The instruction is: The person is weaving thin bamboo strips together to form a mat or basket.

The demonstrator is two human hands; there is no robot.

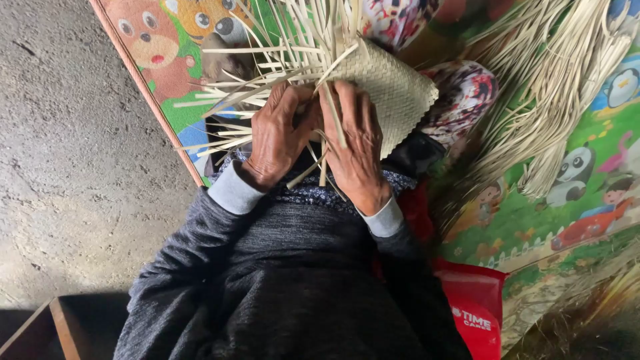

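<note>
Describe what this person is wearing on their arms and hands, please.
Both hands, the left hand and right hand, are bare: no gloves, rings or watch visible. The arms wear dark grey heathered knit sleeves, each ending in a lighter grey cuff at the wrist.

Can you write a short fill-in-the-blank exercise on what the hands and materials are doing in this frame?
1. Both hands, the left hand and right hand, work on a pale ____ panel.
2. Loose strips fan out from the panel's ____ edge.
3. A bundle of spare strips lies on the colourful ____ mat.
4. A ____ bag sits by the person's right elbow.

Missing words: woven; unfinished; cartoon-animal; red
</note>
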